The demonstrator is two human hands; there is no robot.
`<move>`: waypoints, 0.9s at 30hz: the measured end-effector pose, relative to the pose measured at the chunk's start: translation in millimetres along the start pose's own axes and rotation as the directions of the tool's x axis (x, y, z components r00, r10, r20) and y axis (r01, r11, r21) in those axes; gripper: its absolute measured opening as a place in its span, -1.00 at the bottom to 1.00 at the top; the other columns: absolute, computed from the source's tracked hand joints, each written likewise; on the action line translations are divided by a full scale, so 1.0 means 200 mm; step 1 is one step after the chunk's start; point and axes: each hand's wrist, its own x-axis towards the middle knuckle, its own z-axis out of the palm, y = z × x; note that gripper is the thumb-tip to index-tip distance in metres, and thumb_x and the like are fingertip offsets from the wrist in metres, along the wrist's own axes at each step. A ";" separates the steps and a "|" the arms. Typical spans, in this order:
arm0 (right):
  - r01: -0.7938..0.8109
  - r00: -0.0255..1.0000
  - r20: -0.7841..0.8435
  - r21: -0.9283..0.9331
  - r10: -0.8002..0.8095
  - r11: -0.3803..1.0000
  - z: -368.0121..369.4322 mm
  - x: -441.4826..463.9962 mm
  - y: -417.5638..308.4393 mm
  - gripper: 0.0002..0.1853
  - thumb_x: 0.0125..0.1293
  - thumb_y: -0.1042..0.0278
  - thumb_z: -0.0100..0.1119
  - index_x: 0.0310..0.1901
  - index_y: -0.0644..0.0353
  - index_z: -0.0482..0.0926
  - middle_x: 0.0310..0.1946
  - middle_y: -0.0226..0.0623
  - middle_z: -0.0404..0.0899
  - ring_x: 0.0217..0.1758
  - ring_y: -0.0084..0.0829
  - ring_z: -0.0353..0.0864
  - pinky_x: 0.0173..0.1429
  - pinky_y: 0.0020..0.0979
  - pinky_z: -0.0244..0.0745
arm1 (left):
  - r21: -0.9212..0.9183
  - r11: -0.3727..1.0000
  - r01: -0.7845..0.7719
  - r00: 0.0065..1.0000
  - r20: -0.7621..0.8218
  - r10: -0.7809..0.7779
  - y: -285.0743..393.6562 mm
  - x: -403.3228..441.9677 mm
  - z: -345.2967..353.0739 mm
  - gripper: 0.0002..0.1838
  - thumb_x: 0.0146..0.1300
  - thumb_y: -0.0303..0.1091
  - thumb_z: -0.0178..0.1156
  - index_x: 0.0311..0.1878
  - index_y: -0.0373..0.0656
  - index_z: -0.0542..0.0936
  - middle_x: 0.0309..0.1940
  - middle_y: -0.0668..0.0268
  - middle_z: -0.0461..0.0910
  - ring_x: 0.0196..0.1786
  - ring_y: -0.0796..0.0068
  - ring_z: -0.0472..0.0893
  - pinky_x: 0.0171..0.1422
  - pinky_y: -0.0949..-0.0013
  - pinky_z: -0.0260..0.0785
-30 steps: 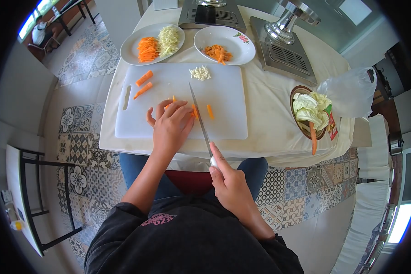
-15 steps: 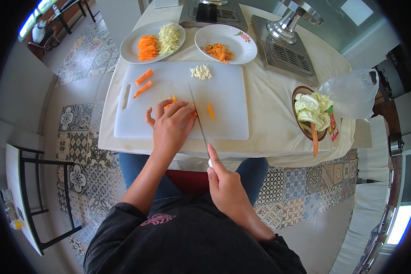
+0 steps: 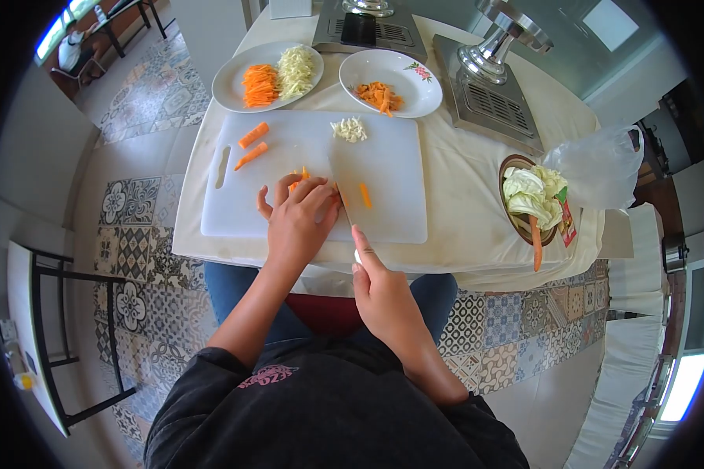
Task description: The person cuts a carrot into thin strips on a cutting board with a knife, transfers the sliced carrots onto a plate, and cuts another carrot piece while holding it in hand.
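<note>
Seen from above, a person in a dark top works at a cloth-covered tabletop (image 3: pixel 454 203). At the centre of the frame, the left hand (image 3: pixel 297 223) bends its fingers down onto carrot pieces (image 3: pixel 294 186), clamping them against a white cutting board (image 3: pixel 242 215); the fingers hide most of them. Just below and right of centre, the right hand (image 3: pixel 386 301), apart from the left, is closed around the handle of a knife (image 3: pixel 343 191), whose blade stands just beside the left fingertips. A loose carrot stick (image 3: pixel 366 195) lies right of the blade. On the board's upper left rest two larger carrot chunks (image 3: pixel 252 145); near its top edge is a small heap of chopped white bits (image 3: pixel 349 130). Upper left of centre, an oval plate (image 3: pixel 225 95) bears shredded carrot and pale green shreds. Beside it, a flowered plate (image 3: pixel 414 98) holds orange peelings. At right, a bowl (image 3: pixel 507 170) contains cabbage leaves and a carrot.
</note>
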 end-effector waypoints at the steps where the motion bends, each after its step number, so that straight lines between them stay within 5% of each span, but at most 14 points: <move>1: 0.010 1.000 -0.001 -0.020 -0.010 1.000 -0.01 -0.03 0.00 -0.41 0.49 0.37 -0.02 0.52 0.11 0.21 -0.56 0.11 0.59 -0.47 0.15 0.61 -0.29 0.08 0.47 | 0.003 1.000 -0.003 1.000 0.002 0.003 0.00 0.00 0.00 -0.81 0.13 -0.25 0.43 -0.16 0.12 0.71 0.01 0.57 0.69 0.26 0.32 0.50 0.44 -0.25 -0.14; 7: 0.013 1.000 0.021 -0.171 -0.010 0.985 -0.08 -0.07 0.03 -0.39 0.41 0.36 0.08 0.50 -0.06 0.30 -0.54 0.04 0.58 -0.44 0.07 0.63 -0.30 0.05 0.46 | -0.009 1.000 -0.007 1.000 -0.005 0.007 0.00 0.00 -0.01 -0.78 0.15 -0.27 0.40 -0.11 0.11 0.68 -0.04 0.56 0.69 0.26 0.31 0.51 0.44 -0.25 -0.12; 13: 0.060 0.997 -0.026 -0.177 -0.066 0.982 -0.05 -0.04 0.07 -0.37 0.35 0.37 0.14 0.47 -0.13 0.35 -0.55 -0.01 0.57 -0.43 0.02 0.62 -0.29 0.01 0.49 | -0.162 0.986 -0.035 0.997 0.057 0.045 0.01 0.02 -0.06 -0.74 0.23 -0.32 0.21 -0.01 0.15 0.63 0.32 0.37 0.47 0.41 0.16 0.36 0.48 -0.24 -0.14; 16: 0.052 0.998 -0.025 -0.214 -0.059 0.976 -0.05 -0.04 0.05 -0.38 0.35 0.37 0.15 0.46 -0.14 0.36 -0.54 -0.02 0.57 -0.43 0.01 0.62 -0.28 0.00 0.50 | -0.048 0.993 -0.107 0.974 0.197 0.114 0.02 0.01 -0.08 -0.64 0.24 -0.28 0.06 0.08 0.18 0.65 0.49 0.29 0.26 0.51 0.05 0.21 0.55 -0.26 -0.24; 20: 0.058 0.997 -0.031 -0.266 -0.069 0.962 -0.05 -0.05 0.05 -0.39 0.36 0.35 0.15 0.46 -0.15 0.37 -0.55 -0.03 0.55 -0.43 0.01 0.62 -0.27 -0.02 0.50 | -0.038 0.993 -0.114 0.975 0.188 0.119 0.02 0.01 -0.07 -0.51 0.18 -0.26 -0.03 0.18 0.23 0.60 0.52 0.26 0.22 0.52 0.01 0.17 0.58 -0.24 -0.27; 27: 0.087 0.996 -0.032 0.045 -0.085 0.995 -0.11 -0.11 0.05 -0.38 0.41 0.39 0.12 0.50 0.06 0.27 -0.45 0.08 0.61 -0.40 0.08 0.63 -0.26 -0.09 0.49 | -0.197 0.979 0.054 0.998 0.033 -0.049 -0.01 0.01 -0.06 -0.54 0.13 -0.35 0.10 0.16 0.07 0.56 0.42 0.21 0.33 0.49 0.07 0.23 0.55 -0.14 -0.17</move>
